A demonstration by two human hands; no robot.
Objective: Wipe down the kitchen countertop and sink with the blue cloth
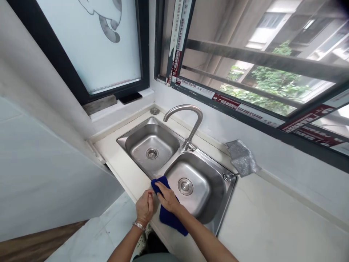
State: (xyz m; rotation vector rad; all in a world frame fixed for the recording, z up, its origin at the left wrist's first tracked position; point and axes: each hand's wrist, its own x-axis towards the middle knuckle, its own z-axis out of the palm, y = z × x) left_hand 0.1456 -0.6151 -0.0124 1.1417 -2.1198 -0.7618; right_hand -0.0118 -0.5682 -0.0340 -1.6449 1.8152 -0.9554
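Note:
A dark blue cloth (170,220) lies over the front rim of the steel double sink (159,171) and onto the counter edge. My right hand (168,197) is on top of it, fingers bent over its upper part and pressing it down. Just left of the cloth, my left hand (144,207) is closed, thumb and fingers drawn together close to the cloth's corner. Whether anything is pinched in it is hidden. A bracelet (139,225) circles my left wrist. Both basins show round drains, and the right basin (197,189) is nearest my right hand.
A curved steel faucet (200,116) rises behind the sink's middle. A silvery-grey cloth (242,158) lies at the back right, by a drain fitting (228,177). A round metal stopper (154,111) sits in the back corner. On the ledge lies a dark phone (131,98). Windows stand behind.

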